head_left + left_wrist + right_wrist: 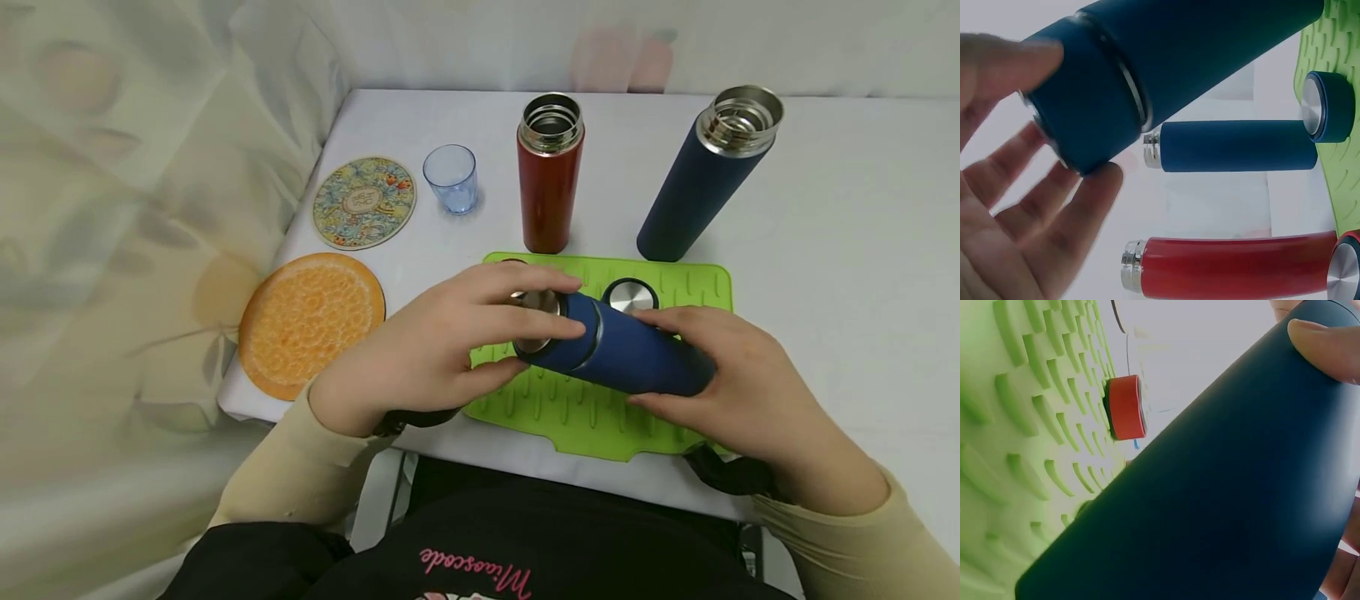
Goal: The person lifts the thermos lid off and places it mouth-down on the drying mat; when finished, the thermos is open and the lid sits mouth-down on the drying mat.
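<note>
A blue thermos (pixel 645 350) is held tilted above a green drying mat (pixel 592 425), its lid (pixel 1085 94) toward the left. My right hand (pixel 742 383) grips the body near the base. The fingers and thumb of my left hand (pixel 465 329) hold the lid at its rim. A steel ring shows at the seam between lid and body. On the mat behind stands a loose blue lid (pixel 632 295) with a steel top. A red lid (pixel 1125 407) also sits there, mostly hidden by my left hand in the head view.
Behind the mat stand an uncapped red thermos (pixel 549 183) and an uncapped dark blue thermos (pixel 697 183). Left of them are a blue-tinted glass (pixel 452 179), a patterned round coaster (pixel 363 202) and an orange-slice coaster (pixel 311 325). A curtain (pixel 150 250) hangs along the left.
</note>
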The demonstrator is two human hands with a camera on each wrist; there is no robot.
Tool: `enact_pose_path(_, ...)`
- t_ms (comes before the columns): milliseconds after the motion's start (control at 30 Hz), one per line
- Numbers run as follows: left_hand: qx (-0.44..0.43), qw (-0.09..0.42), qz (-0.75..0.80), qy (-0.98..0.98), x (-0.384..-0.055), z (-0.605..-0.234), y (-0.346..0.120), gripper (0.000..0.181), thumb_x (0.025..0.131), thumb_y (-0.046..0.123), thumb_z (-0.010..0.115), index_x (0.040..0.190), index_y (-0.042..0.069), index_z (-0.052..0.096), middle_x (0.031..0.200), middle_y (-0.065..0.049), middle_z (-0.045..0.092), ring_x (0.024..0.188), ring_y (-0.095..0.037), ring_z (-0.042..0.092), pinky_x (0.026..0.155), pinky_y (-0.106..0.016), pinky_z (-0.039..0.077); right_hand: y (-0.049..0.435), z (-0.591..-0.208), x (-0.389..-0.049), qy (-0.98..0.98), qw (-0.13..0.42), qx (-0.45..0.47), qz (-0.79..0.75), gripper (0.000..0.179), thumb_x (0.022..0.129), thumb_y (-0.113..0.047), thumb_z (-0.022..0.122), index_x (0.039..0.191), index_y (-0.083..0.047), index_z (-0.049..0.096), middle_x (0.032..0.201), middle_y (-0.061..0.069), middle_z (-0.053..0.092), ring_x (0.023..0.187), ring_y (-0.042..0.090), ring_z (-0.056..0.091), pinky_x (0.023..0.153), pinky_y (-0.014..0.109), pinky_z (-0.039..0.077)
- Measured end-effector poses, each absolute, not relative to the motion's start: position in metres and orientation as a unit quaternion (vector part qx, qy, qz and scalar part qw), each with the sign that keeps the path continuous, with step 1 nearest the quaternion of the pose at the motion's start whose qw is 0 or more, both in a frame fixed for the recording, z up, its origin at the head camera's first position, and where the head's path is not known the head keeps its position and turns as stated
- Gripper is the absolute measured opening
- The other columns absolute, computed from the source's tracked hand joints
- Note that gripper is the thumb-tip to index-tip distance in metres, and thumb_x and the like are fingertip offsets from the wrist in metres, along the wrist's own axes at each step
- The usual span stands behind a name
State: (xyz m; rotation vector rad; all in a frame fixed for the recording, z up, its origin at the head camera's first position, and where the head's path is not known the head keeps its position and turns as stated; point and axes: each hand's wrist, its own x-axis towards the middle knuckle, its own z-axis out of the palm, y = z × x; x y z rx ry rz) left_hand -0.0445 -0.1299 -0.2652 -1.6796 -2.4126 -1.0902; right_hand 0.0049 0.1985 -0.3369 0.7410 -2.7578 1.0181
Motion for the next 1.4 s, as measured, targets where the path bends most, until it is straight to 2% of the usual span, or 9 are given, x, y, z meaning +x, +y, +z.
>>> enact_pose_path(300, -0.436, 0.055, -0.311, -0.843, -0.039, -0.266, -0.127, 0.065, 0.086, 0.042, 0.095, 0.138, 0.009, 0.074, 0.128, -0.006, 0.074, 0.116, -0.018, 0.070, 0.095, -0.037, 0.061, 0.194, -0.336, 0.007, -0.908, 0.053, 0.250, 0.332, 0.092, 0.060, -0.023, 0.109, 0.144, -0.015, 0.073, 0.129, 0.010, 0.079, 0.117, 0.033, 0.072, 0.092, 0.054, 0.055)
enact_pose_path(400, -0.431, 0.061, -0.294, -0.851, -0.040, -0.269, -0.127, 0.078, 0.084, 0.051, 0.095, 0.144, 0.009, 0.070, 0.138, -0.008, 0.071, 0.126, -0.020, 0.067, 0.104, -0.039, 0.059, 0.193, -0.337, 0.007, -0.908, 0.056, 0.250, 0.332, 0.092, 0.060, -0.023, 0.109, 0.144, -0.015, 0.073, 0.129, 0.010, 0.079, 0.117, 0.033, 0.073, 0.092, 0.052, 0.055)
enact_pose_path(567, -0.522, 0.008, -0.327, -0.787, -0.043, -0.268, -0.132, 0.066, 0.092, 0.022, 0.092, 0.151, 0.009, 0.066, 0.166, -0.017, 0.052, 0.158, -0.030, 0.046, 0.128, -0.045, 0.042, 0.194, -0.337, 0.006, -0.909, 0.060, 0.245, 0.333, 0.092, 0.059, -0.023, 0.110, 0.143, -0.014, 0.073, 0.127, 0.011, 0.079, 0.116, 0.034, 0.074, 0.091, 0.054, 0.057)
enact_pose_path(733, -0.567, -0.002, -0.325, -0.757, -0.047, -0.267, -0.134, 0.053, 0.096, -0.012, 0.069, 0.143, 0.012, 0.073, 0.160, -0.017, 0.058, 0.153, -0.032, 0.051, 0.128, -0.044, 0.043, 0.195, -0.337, 0.006, -0.911, 0.057, 0.242, 0.330, 0.091, 0.060, -0.024, 0.109, 0.143, -0.014, 0.073, 0.128, 0.011, 0.079, 0.116, 0.034, 0.073, 0.091, 0.053, 0.056)
enact_pose_path(867, -0.544, -0.008, -0.325, -0.774, -0.047, -0.265, -0.135, 0.051, 0.094, -0.003, 0.077, 0.143, 0.013, 0.073, 0.155, -0.015, 0.061, 0.143, -0.027, 0.058, 0.116, -0.042, 0.051, 0.194, -0.338, 0.008, -0.910, 0.047, 0.243, 0.331, 0.091, 0.061, -0.024, 0.109, 0.144, -0.015, 0.073, 0.129, 0.011, 0.078, 0.118, 0.034, 0.072, 0.092, 0.055, 0.057)
enact_pose_path(1067, -0.466, 0.032, -0.278, -0.839, -0.042, -0.269, -0.131, 0.062, 0.091, 0.037, 0.086, 0.144, 0.011, 0.070, 0.132, -0.007, 0.072, 0.115, -0.019, 0.068, 0.094, -0.038, 0.061, 0.191, -0.338, 0.010, -0.906, 0.054, 0.257, 0.330, 0.093, 0.059, -0.023, 0.110, 0.144, -0.015, 0.073, 0.129, 0.009, 0.079, 0.116, 0.032, 0.073, 0.091, 0.057, 0.058)
enact_pose_path(1167, -0.444, 0.040, -0.259, -0.857, -0.041, -0.273, -0.129, 0.075, 0.091, 0.051, 0.085, 0.151, 0.010, 0.064, 0.137, -0.007, 0.071, 0.120, -0.019, 0.068, 0.099, -0.040, 0.061, 0.191, -0.339, 0.010, -0.905, 0.062, 0.261, 0.329, 0.094, 0.058, -0.023, 0.110, 0.144, -0.015, 0.073, 0.129, 0.009, 0.079, 0.116, 0.032, 0.074, 0.091, 0.054, 0.057)
enact_pose_path(1300, -0.482, 0.007, -0.301, -0.823, -0.042, -0.275, -0.134, 0.080, 0.090, 0.039, 0.092, 0.157, 0.011, 0.059, 0.165, -0.012, 0.053, 0.153, -0.026, 0.050, 0.122, -0.045, 0.047, 0.192, -0.338, 0.010, -0.908, 0.062, 0.251, 0.331, 0.093, 0.059, -0.023, 0.110, 0.144, -0.015, 0.073, 0.128, 0.010, 0.079, 0.116, 0.034, 0.074, 0.091, 0.056, 0.057)
enact_pose_path(1400, -0.529, -0.017, -0.334, -0.780, -0.044, -0.274, -0.138, 0.062, 0.093, 0.015, 0.089, 0.151, 0.013, 0.066, 0.169, -0.016, 0.049, 0.156, -0.027, 0.046, 0.124, -0.044, 0.045, 0.193, -0.337, 0.010, -0.910, 0.057, 0.245, 0.331, 0.092, 0.059, -0.023, 0.110, 0.144, -0.015, 0.073, 0.128, 0.011, 0.079, 0.116, 0.035, 0.073, 0.091, 0.059, 0.058)
